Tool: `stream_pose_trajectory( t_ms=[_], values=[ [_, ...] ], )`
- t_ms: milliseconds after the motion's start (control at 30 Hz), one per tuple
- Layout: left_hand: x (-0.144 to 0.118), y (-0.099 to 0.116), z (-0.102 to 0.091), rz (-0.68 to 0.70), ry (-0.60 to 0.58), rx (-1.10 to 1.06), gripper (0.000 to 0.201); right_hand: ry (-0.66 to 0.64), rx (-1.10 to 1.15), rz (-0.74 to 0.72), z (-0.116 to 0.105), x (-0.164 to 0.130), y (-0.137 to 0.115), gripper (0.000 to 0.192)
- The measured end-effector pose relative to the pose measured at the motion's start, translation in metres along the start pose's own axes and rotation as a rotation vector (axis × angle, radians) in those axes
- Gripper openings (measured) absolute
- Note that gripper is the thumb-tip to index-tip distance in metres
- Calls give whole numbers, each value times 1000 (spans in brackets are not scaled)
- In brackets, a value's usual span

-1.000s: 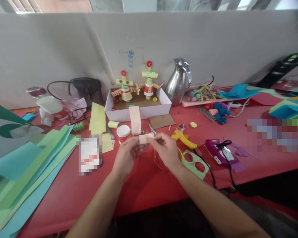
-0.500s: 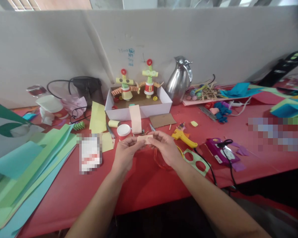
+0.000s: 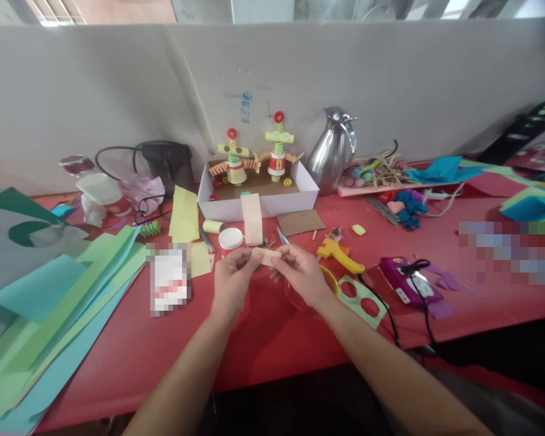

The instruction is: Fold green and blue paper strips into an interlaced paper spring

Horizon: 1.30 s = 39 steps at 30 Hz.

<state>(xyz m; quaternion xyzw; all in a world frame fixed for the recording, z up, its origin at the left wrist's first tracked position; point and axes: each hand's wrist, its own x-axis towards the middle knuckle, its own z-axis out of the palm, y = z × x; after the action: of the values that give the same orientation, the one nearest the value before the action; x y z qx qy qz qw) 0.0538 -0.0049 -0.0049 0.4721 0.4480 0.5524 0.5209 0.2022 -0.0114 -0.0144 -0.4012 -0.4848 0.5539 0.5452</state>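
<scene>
My left hand (image 3: 233, 280) and my right hand (image 3: 302, 274) both pinch a small peach paper strip (image 3: 266, 255) between their fingertips, held just above the red table (image 3: 272, 339). A longer peach strip (image 3: 252, 218) lies in front of the white box (image 3: 258, 203) that holds two paper figures (image 3: 254, 154). A red cup with a white lid (image 3: 230, 240) stands close to my left hand. A yellow glue gun (image 3: 340, 255) lies to the right of my right hand.
Green and blue paper sheets (image 3: 49, 303) are stacked at the left. A steel jug (image 3: 333, 150) stands behind the box. A purple device with a black cable (image 3: 406, 280) lies at the right. A green cutout with round holes (image 3: 361, 297) sits near my right wrist.
Both hands keep hold of the small peach strip and turn it flatter. The view has shifted slightly, so everything sits a little more to the right.
</scene>
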Motion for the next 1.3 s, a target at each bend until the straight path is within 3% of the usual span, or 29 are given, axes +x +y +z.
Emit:
stream_pose_trajectory(
  t_ms=[133,300,400,500,633,700,800,900,1000,1100,1167,1300],
  values=[
    [-1,-2,3,-2,53,-141,18,30,-18,-77,1,0,2,21],
    [-3,-6,11,-137,-93,-301,15,74,-9,-121,3,-1,4,19],
    [-3,-5,10,-186,-107,-379,18,32,-92,-108,4,-7,0,18],
    [-2,-1,6,-218,-64,-383,19,-23,-391,-112,-5,-18,-7,14],
    [-2,3,0,-230,-103,-233,25,0,-1040,-119,-36,-37,-17,8],
    [-1,3,-1,-238,-112,-176,27,-7,-1252,-90,-52,-45,-17,23],
    [0,1,-2,-235,-103,-164,26,-89,-1373,-53,-63,-52,-12,40],
    [1,0,-3,-232,-100,-160,26,-130,-1373,-28,-62,-54,-9,44],
    [3,-1,-4,-248,-99,-189,25,-49,-1282,-82,-54,-51,-14,41],
    [3,0,-4,-278,-123,-244,23,58,-982,-130,-40,-47,-22,40],
    [2,1,-3,-298,-148,-237,24,63,-693,-95,-28,-42,-25,42],
    [-2,6,1,-306,-188,-175,23,46,-329,-38,-8,-27,-23,22]
  ],
)
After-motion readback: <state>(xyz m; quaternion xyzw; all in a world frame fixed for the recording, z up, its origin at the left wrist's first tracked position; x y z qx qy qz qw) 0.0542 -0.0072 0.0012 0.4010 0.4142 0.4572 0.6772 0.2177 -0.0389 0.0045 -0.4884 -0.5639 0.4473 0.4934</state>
